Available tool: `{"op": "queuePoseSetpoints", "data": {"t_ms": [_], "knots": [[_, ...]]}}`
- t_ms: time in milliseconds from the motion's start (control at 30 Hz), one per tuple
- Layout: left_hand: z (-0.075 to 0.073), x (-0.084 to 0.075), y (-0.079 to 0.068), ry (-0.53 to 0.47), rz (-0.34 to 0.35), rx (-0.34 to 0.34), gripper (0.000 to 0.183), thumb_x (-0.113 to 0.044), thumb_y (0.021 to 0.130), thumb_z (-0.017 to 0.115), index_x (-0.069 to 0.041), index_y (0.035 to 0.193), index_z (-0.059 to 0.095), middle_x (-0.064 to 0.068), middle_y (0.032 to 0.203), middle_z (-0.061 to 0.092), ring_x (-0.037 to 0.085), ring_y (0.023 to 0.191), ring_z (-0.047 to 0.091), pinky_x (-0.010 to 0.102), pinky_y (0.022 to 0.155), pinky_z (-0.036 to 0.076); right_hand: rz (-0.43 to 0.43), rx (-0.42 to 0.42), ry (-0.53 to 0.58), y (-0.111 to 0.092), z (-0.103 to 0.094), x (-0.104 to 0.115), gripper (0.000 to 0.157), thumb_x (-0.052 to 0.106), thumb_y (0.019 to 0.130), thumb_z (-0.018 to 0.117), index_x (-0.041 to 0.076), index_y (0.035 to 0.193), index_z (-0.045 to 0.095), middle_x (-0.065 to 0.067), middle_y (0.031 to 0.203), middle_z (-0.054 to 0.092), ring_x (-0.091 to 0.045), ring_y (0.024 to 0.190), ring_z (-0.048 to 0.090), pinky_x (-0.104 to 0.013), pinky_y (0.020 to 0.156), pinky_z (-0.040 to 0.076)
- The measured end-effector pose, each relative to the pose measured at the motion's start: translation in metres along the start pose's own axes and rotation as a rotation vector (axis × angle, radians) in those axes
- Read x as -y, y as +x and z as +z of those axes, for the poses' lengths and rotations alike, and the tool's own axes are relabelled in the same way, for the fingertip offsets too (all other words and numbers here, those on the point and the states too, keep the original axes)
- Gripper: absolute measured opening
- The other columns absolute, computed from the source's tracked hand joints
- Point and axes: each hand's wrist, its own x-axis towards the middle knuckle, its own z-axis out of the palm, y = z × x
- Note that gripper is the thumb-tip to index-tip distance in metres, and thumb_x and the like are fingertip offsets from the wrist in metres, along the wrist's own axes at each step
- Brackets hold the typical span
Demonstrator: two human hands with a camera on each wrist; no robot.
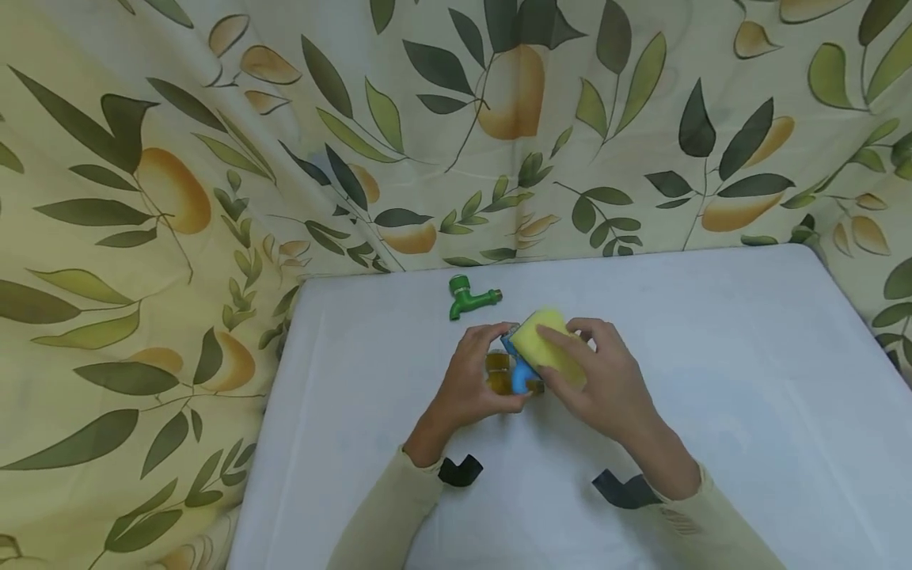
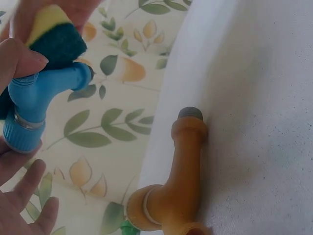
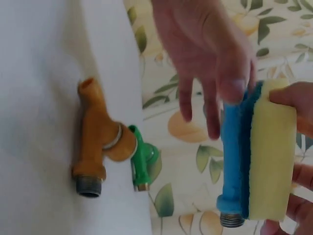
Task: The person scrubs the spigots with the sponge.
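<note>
A white table (image 1: 356,340) stands against a leaf-and-fruit patterned cloth (image 1: 399,182). Toward its far edge lies a green tap (image 1: 470,299). Nearer the person, an orange-brown tap (image 3: 93,137) lies on the table; from the head view it shows only in part, behind the left hand and a blue tap (image 2: 44,95). A yellow sponge (image 1: 545,344) with a dark scouring side covers part of the blue tap there too. Both arms wear pale sleeves (image 1: 388,507), with black pieces (image 1: 461,471) beside the wrists.

The blue tap is held up above the table, between the two hands. The left hand (image 1: 473,380) pinches it with the thumb at one end and fingers at the other — its remaining fingers spread loose. The right hand (image 1: 606,380) grips the sponge, thumb and fingers bent around it — the scouring side touching the blue tap.
</note>
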Motion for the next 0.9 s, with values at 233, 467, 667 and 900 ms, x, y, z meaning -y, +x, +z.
{"op": "queuePoseSetpoints", "data": {"t_ms": [233,467,667,900], "knots": [[0.0025,0.0003,0.0022,0.017,0.018,-0.002,0.094,-0.029,0.068,0.094,-0.012,0.147,0.045,0.002,0.143,0.056,0.021,0.133,0.047,0.042,0.109,0.048,0.010,0.000,-0.003,-0.0025,-0.0010,-0.0003,0.055,0.026,0.078,0.086,0.021,0.131,0.070,-0.014,0.119,0.060,-0.025,0.102,0.054,-0.038,0.067,0.054],[0.0023,0.0008,0.0013,0.032,0.016,-0.005,0.094,-0.029,0.067,0.094,-0.012,0.146,0.046,0.001,0.143,0.057,0.021,0.133,0.047,0.041,0.109,0.046,-0.015,0.025,-0.003,-0.0017,0.0008,-0.0013,0.055,0.028,0.078,0.086,0.022,0.130,0.070,-0.013,0.119,0.060,-0.024,0.101,0.053,-0.037,0.068,0.053],[0.0035,0.0006,-0.0016,0.035,0.023,0.008,0.092,-0.028,0.068,0.093,-0.013,0.146,0.046,0.001,0.140,0.058,0.021,0.131,0.048,0.041,0.108,0.047,-0.016,0.025,-0.002,-0.0043,0.0004,-0.0019,0.055,0.027,0.077,0.086,0.023,0.130,0.070,-0.012,0.119,0.061,-0.023,0.100,0.054,-0.036,0.067,0.053],[0.0033,-0.0004,-0.0011,0.037,0.034,0.021,0.093,-0.030,0.069,0.093,-0.012,0.147,0.045,0.002,0.140,0.058,0.021,0.132,0.047,0.041,0.110,0.046,0.012,0.011,-0.012,-0.0098,-0.0014,-0.0044,0.056,0.027,0.077,0.087,0.022,0.130,0.070,-0.012,0.119,0.059,-0.022,0.100,0.052,-0.035,0.066,0.052]]}}
